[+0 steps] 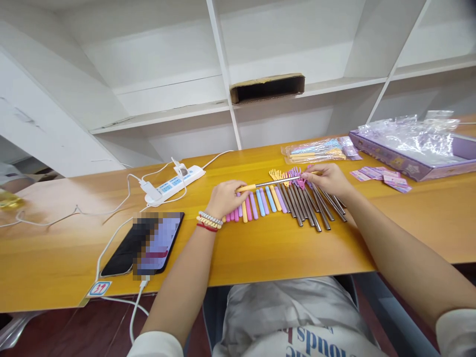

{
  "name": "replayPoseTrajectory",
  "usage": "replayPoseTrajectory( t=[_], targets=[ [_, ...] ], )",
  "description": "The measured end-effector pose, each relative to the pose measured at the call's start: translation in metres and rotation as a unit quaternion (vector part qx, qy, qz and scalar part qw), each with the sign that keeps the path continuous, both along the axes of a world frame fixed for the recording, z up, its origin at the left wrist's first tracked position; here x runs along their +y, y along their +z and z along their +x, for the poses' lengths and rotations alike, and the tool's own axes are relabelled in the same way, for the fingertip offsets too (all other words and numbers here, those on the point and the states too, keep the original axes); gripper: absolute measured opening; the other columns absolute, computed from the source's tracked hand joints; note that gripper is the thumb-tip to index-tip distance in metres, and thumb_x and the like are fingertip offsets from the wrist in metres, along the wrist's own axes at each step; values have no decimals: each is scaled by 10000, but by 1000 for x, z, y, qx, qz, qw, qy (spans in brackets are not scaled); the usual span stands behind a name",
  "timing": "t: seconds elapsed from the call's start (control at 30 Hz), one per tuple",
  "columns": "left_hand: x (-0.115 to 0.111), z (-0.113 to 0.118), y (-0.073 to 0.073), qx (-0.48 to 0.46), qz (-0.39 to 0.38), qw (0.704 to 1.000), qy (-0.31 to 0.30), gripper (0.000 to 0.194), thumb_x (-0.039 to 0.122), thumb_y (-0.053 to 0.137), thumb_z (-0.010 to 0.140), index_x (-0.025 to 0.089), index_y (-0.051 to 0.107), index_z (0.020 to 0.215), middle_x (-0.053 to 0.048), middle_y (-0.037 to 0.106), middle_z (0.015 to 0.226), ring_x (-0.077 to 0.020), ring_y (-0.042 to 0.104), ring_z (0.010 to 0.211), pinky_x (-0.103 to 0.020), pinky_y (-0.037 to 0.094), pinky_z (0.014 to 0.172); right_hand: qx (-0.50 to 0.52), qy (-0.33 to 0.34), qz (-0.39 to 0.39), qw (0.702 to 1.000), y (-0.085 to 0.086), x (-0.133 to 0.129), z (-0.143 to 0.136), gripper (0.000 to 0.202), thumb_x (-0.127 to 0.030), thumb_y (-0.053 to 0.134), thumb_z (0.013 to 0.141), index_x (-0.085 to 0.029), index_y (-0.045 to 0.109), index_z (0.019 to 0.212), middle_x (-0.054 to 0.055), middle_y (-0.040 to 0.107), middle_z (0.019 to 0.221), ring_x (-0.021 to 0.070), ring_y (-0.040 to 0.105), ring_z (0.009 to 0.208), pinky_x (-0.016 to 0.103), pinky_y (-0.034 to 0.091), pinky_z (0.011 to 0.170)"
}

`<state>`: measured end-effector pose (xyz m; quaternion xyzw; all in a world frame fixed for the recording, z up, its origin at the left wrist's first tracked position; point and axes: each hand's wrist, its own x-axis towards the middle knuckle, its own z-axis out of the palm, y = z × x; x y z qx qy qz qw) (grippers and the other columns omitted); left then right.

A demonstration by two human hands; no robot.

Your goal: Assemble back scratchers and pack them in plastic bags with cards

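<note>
My left hand (225,199), with bracelets at the wrist, is closed on the yellow handle (246,188) of a slim metal rod (277,181). At the rod's other end, my right hand (326,178) pinches it near a yellow tip. The rod is held nearly level above the table. Below it lies a row of coloured handles (263,201) in pink, purple, blue and yellow. Several dark metal tubes (303,204) are spread beside them, under my right hand. Small hand-shaped heads (276,174) in yellow, purple and pink lie behind the tubes.
Bagged coloured sticks (316,150) lie at the back. To the right are small cards (381,177) and a purple box (394,153) with clear bags. On the left are a power strip (174,186), cables and two phones (158,243). A cardboard box (267,89) sits on the white shelf.
</note>
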<state>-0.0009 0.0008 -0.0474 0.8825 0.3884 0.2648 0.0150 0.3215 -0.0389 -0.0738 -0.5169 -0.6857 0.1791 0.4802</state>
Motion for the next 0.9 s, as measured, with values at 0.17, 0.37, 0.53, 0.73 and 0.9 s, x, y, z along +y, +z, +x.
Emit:
replayPoseTrajectory(
  t=[0.17, 0.37, 0.53, 0.73, 0.9],
  targets=[
    [3, -8, 0, -110, -114, 987, -38, 324, 427, 638, 740, 154, 704, 901, -53, 717, 843, -166, 645, 724, -261, 488, 659, 11, 41, -51, 998, 5, -4, 7, 227, -404, 687, 701, -198, 732, 785, 15, 666, 643, 132, 564, 557, 249, 441, 513],
    [-6, 0, -3, -121, -198, 969, -79, 322, 388, 634, 752, 154, 714, 958, -62, 723, 928, -182, 669, 805, -257, 515, 716, 36, 76, -115, 990, 8, -11, -7, 201, -373, 718, 665, -175, 733, 697, 18, 631, 557, 99, 496, 447, 233, 396, 422],
    [-13, 8, -2, -119, -200, 970, -74, 315, 395, 635, 751, 169, 722, 952, -58, 727, 906, -185, 671, 778, -261, 516, 702, 59, 85, -83, 991, 8, -15, -25, 190, -354, 729, 664, -167, 732, 695, 18, 632, 551, 104, 516, 466, 238, 396, 443],
    [-20, 16, 1, -114, -249, 958, -84, 318, 408, 630, 758, 169, 723, 946, -47, 725, 758, -159, 652, 645, -227, 490, 553, 68, 110, -75, 989, 8, -22, -49, 150, -337, 707, 688, -195, 743, 720, 25, 675, 625, 129, 572, 543, 266, 467, 526],
    [-27, 23, -1, -109, -324, 936, -83, 369, 441, 579, 797, 167, 693, 1017, -22, 674, 587, -113, 555, 412, -207, 405, 391, 81, 83, -73, 991, 9, -28, -61, 120, -310, 714, 673, -203, 747, 716, 20, 670, 613, 116, 537, 508, 253, 432, 476]
  ],
)
